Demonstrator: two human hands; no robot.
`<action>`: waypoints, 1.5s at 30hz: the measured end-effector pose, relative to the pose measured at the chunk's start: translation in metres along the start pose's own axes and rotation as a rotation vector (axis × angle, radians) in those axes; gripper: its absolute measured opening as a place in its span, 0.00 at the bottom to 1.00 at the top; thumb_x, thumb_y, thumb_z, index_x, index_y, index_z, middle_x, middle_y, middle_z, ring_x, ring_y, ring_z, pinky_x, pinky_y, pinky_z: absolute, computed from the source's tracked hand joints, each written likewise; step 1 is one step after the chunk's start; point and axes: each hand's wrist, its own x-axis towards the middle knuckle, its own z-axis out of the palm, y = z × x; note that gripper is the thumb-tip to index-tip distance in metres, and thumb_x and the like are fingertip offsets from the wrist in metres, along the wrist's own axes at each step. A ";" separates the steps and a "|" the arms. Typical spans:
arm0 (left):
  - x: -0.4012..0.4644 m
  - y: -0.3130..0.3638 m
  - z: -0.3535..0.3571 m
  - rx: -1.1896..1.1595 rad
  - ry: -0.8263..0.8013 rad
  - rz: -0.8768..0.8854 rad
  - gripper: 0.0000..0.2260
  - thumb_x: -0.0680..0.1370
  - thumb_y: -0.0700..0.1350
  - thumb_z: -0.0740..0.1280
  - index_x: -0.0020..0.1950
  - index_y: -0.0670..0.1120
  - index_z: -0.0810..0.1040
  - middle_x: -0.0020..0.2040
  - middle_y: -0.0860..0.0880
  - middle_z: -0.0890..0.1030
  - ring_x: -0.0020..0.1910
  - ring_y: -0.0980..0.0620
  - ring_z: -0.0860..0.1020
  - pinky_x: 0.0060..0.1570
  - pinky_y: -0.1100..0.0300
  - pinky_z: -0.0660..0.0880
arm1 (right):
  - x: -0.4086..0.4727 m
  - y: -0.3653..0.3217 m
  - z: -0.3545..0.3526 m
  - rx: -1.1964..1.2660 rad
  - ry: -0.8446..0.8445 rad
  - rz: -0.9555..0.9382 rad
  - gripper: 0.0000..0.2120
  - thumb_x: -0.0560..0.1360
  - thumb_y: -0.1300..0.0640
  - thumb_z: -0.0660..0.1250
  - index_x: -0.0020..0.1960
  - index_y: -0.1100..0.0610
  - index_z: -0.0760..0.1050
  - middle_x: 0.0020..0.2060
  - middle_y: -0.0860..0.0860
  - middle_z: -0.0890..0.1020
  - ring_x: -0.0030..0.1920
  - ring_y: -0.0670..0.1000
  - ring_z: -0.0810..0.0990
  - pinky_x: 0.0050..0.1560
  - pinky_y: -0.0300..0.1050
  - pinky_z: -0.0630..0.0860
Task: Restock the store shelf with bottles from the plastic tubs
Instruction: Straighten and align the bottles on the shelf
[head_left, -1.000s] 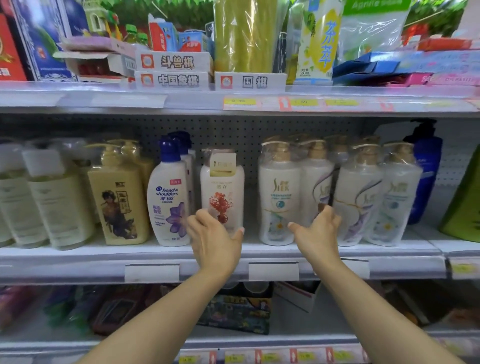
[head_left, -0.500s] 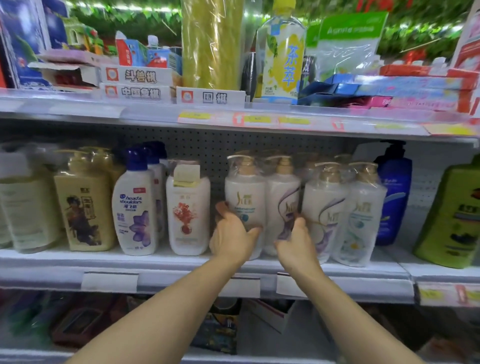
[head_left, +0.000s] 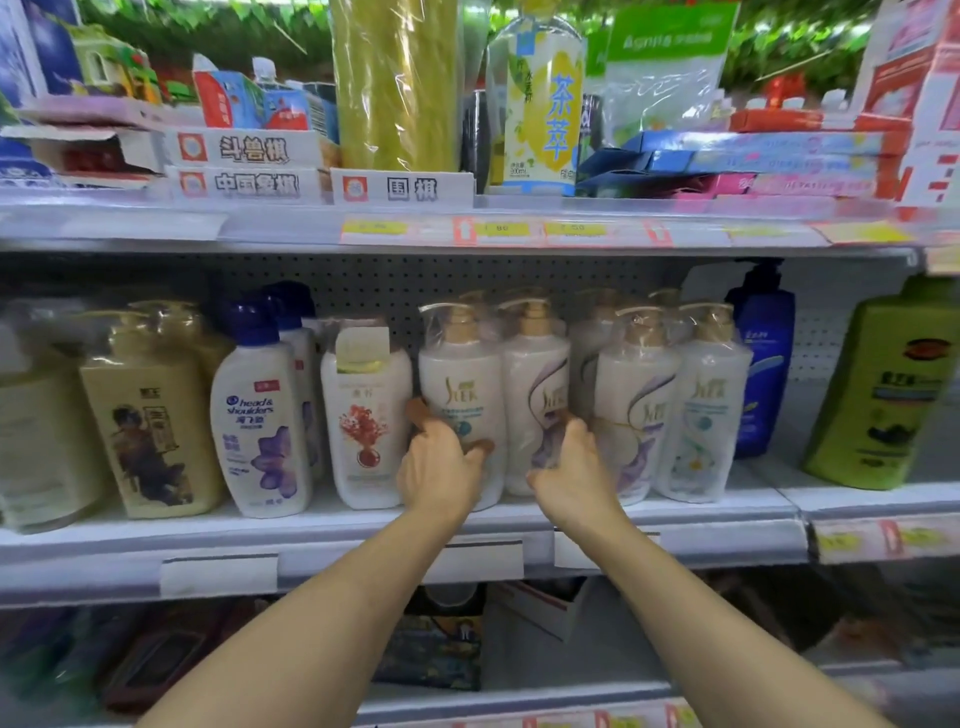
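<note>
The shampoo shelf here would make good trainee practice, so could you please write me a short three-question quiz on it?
1. True or false: the left hand holds the Head & Shoulders bottle.
2. Which colour is the large bottle at the far right of the middle shelf? A) green B) red C) black
3. Fill in: the right hand touches a white pump bottle wrapped in clear ____.

Key: 1 false, it grips the leftmost white pump bottle; 2 A; 3 plastic.
</note>
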 end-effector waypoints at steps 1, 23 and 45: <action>0.001 -0.002 -0.003 0.031 -0.011 0.010 0.28 0.75 0.51 0.69 0.66 0.40 0.60 0.59 0.39 0.77 0.58 0.38 0.76 0.49 0.51 0.72 | 0.001 -0.003 0.000 0.009 0.007 0.013 0.27 0.74 0.65 0.64 0.70 0.61 0.58 0.69 0.58 0.63 0.67 0.58 0.66 0.62 0.44 0.65; -0.015 -0.002 0.005 0.134 0.013 -0.009 0.25 0.78 0.48 0.66 0.69 0.40 0.59 0.60 0.40 0.78 0.59 0.38 0.76 0.53 0.49 0.72 | 0.036 0.012 0.002 -0.024 -0.061 0.000 0.32 0.74 0.64 0.67 0.73 0.64 0.55 0.67 0.62 0.69 0.66 0.61 0.69 0.63 0.48 0.68; -0.058 0.105 0.089 0.103 0.026 0.054 0.22 0.75 0.61 0.66 0.53 0.44 0.66 0.53 0.44 0.78 0.53 0.42 0.77 0.45 0.51 0.74 | 0.077 0.123 -0.146 0.359 -0.052 0.058 0.22 0.71 0.62 0.72 0.60 0.53 0.66 0.57 0.53 0.76 0.57 0.54 0.75 0.56 0.49 0.73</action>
